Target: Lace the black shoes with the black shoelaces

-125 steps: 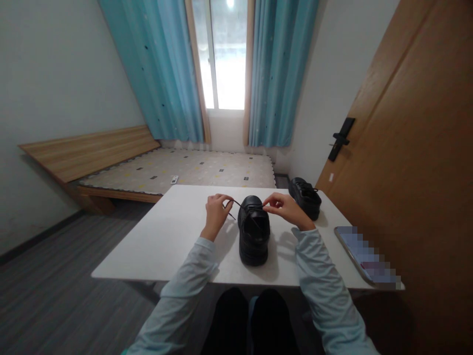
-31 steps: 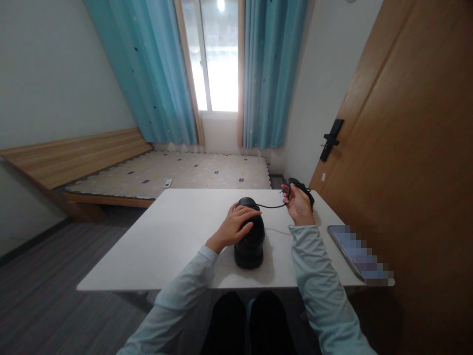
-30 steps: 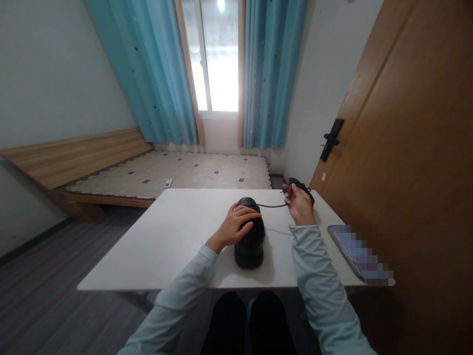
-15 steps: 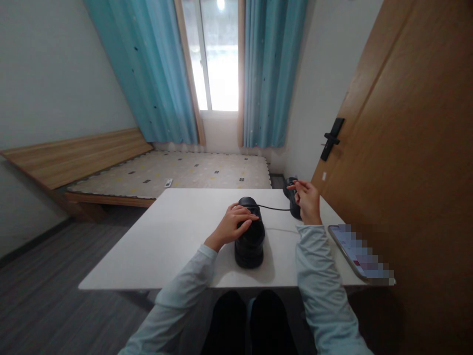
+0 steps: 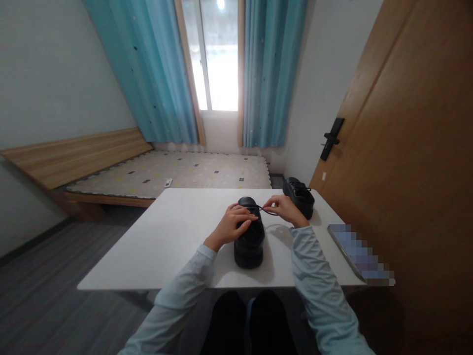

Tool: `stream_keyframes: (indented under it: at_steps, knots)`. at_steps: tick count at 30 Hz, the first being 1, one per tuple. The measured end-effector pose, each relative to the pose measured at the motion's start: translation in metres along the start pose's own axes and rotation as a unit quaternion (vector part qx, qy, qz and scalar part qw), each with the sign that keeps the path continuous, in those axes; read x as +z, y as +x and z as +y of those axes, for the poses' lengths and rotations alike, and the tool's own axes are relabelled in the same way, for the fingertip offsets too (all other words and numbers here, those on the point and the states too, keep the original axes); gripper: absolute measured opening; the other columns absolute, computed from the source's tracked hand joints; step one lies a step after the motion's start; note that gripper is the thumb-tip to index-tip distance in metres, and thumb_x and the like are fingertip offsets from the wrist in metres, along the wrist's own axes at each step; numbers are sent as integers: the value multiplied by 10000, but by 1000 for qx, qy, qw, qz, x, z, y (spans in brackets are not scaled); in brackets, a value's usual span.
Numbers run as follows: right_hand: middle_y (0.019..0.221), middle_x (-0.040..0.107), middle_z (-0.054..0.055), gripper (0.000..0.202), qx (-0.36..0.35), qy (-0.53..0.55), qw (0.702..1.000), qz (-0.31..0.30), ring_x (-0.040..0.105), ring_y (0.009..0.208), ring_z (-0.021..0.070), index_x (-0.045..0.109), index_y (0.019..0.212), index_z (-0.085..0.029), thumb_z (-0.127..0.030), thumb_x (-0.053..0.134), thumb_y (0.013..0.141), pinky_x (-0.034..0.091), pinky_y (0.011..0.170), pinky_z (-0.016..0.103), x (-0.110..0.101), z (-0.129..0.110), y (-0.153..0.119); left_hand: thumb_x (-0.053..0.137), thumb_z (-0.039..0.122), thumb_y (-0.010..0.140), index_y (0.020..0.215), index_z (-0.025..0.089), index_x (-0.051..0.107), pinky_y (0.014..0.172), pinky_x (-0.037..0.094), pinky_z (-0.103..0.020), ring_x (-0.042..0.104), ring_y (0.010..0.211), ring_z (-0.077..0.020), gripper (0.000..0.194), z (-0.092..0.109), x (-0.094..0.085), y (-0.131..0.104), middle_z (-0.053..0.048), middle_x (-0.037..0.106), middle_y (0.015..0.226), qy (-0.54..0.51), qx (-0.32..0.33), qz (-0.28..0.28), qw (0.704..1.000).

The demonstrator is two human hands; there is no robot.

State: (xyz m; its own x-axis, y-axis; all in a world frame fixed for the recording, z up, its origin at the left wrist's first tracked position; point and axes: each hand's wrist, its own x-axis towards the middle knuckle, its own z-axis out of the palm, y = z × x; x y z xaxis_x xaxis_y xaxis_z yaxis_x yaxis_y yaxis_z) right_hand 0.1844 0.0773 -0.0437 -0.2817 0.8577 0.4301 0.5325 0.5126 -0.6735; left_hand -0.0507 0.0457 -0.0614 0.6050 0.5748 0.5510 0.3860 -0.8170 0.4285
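A black lace-up shoe (image 5: 249,254) stands on the white table in front of me, its heel toward me. My left hand (image 5: 234,224) lies over the top of this shoe from the left, fingers across the lacing and thumb nearer me; its fingertips partly cover the eyelets. Just right of the shoe, my right hand (image 5: 283,208) pinches a thin black shoelace (image 5: 260,208) that runs out from the lacing. Behind that hand sits a second black shoe (image 5: 302,197), laced, close to the table's far right corner.
A phone (image 5: 351,251) with a blurred screen lies along the right edge of the white table (image 5: 148,246). Beyond the table is a bed (image 5: 203,167) with a small white remote (image 5: 168,183) on it. A wooden door (image 5: 399,148) stands close on the right.
My right hand has come down and left from in front of the second shoe to beside the near shoe. The stretched lace is now slack and bent. My left hand has stayed put.
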Motion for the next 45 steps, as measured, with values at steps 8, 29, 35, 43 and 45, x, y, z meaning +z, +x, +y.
stream_keyframes:
  at_steps: [8,29,35,43,45]
  knots:
    - [610,668,13,35,-3,-23,999,-27,475,496,101,757,665,-205,-227,730,660,350,515,225,7,-1,3,428,305,904,1025,239,702,1018,305,-419,605,967,-192,307,0,0,0,-45,704,998,-7,10,8,1000]
    - [700,717,31,128,13,-24,998,-61,601,575,135,752,751,-196,-137,651,698,446,570,239,10,0,2,436,335,926,1018,212,693,922,449,-374,612,1009,-199,300,-5,2,0,-62,702,1032,-76,-69,150,983]
    - [646,690,20,49,18,-17,999,-47,606,595,135,713,709,-167,-158,714,661,449,573,229,13,-1,2,489,361,903,875,207,723,841,456,-354,612,889,-202,281,-20,-6,8,-42,707,872,-26,-140,135,981]
    - [672,711,43,66,30,-70,995,-58,624,619,136,727,731,-149,-136,668,706,464,593,223,14,-3,2,513,324,888,865,198,731,821,443,-312,602,872,-185,253,-17,-15,25,-39,701,873,33,-161,79,983]
    - [683,718,46,98,27,-67,995,-61,633,624,139,734,744,-150,-121,646,712,472,602,226,14,-2,2,545,317,868,843,193,735,801,441,-311,600,834,-187,228,-17,-14,32,-42,700,854,61,-169,45,983]
